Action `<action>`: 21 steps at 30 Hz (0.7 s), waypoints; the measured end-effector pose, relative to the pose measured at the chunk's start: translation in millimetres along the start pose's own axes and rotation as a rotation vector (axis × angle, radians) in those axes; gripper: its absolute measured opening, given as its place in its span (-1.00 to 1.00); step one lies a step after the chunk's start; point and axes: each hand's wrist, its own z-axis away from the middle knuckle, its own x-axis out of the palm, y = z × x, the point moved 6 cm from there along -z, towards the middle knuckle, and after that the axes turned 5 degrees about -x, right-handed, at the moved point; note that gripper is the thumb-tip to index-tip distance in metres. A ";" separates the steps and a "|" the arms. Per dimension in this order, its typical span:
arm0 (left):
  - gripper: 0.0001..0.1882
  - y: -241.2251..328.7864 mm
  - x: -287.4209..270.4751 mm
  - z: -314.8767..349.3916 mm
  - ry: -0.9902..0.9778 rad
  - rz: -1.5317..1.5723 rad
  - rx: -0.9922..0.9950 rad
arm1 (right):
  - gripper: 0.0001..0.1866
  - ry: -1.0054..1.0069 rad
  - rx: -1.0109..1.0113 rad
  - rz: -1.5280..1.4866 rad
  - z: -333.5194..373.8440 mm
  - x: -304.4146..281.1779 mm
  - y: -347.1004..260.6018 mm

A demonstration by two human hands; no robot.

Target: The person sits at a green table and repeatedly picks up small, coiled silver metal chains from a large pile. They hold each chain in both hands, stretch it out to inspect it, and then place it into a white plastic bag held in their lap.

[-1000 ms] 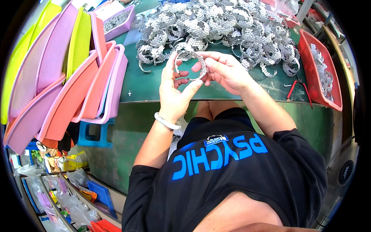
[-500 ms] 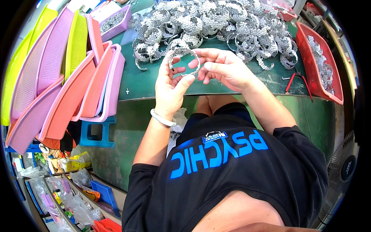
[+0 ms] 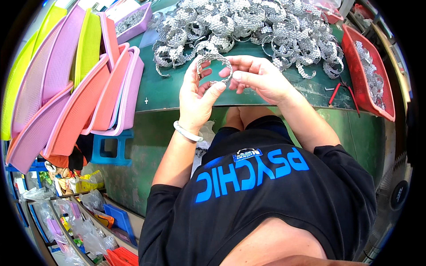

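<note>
Over the table's near edge, a silver scaly metal strip (image 3: 214,56) is curled into a ring between my two hands. My left hand (image 3: 195,98) is closed on its left and lower side, with the thumb at the bottom of the loop. At the loop's right side, the thumb and fingers of my right hand (image 3: 262,80) are pinched on the strip. Part of the strip is hidden behind the fingers. Beyond my hands lies a large heap of similar curled silver strips (image 3: 248,20).
A red basket (image 3: 355,66) with silver strips stands at the right, near red-handled pliers (image 3: 336,94). Stacked pink, orange and green baskets (image 3: 88,97) fill the left, above a blue stool (image 3: 111,148). A purple basket (image 3: 145,20) with small silver pieces sits at the back left.
The silver strip and my left hand have shifted very slightly to the right. Both hands keep nearly the same grip on the loop.
</note>
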 end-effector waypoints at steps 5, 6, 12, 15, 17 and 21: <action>-0.22 1.1 -1.7 0.0 0.037 -0.037 0.034 | -0.46 -0.033 0.021 -0.021 -0.5 0.7 5.7; -0.23 0.4 -2.5 -0.2 0.044 -0.042 0.042 | -0.46 -0.037 0.028 -0.021 -0.5 1.2 6.6; -0.25 7.7 -1.2 2.5 0.052 -0.217 0.151 | -0.56 -0.067 0.077 0.029 -0.7 3.2 9.7; -0.25 13.1 1.4 4.1 0.049 -0.280 0.206 | -0.56 -0.092 0.074 0.097 -2.2 6.6 5.0; -0.25 15.1 2.2 4.7 0.044 -0.325 0.249 | -0.56 -0.091 0.078 0.115 -2.7 7.4 3.8; -0.23 15.9 0.5 4.7 0.041 -0.442 0.307 | -0.56 -0.083 0.083 0.129 -3.7 4.8 6.5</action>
